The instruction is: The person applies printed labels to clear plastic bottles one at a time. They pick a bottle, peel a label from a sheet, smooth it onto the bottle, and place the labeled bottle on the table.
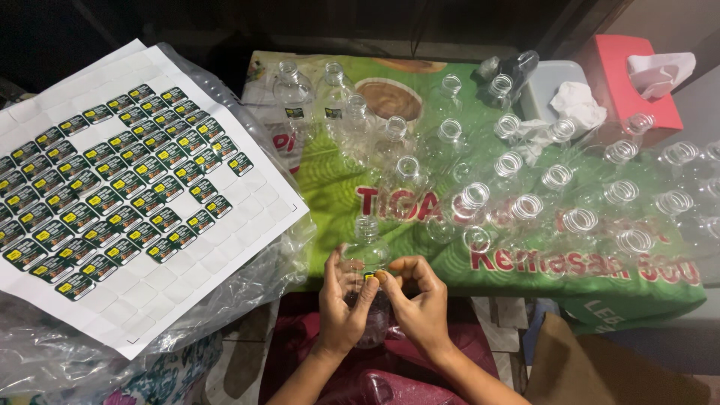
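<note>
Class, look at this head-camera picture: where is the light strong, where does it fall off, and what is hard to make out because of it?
Head view: light falls brightest on the sticker sheet and green cloth; the top edge is near black; the clear bottles show mostly as glinting rims; both hands stay sharp.

Both hands [379, 296] press a sticker [370, 276] onto a clear bottle [365, 251].

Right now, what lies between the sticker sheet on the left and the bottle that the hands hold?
In the head view, only crumpled clear plastic wrap lies between the sticker sheet and the held bottle; both hands grip that bottle.
</note>
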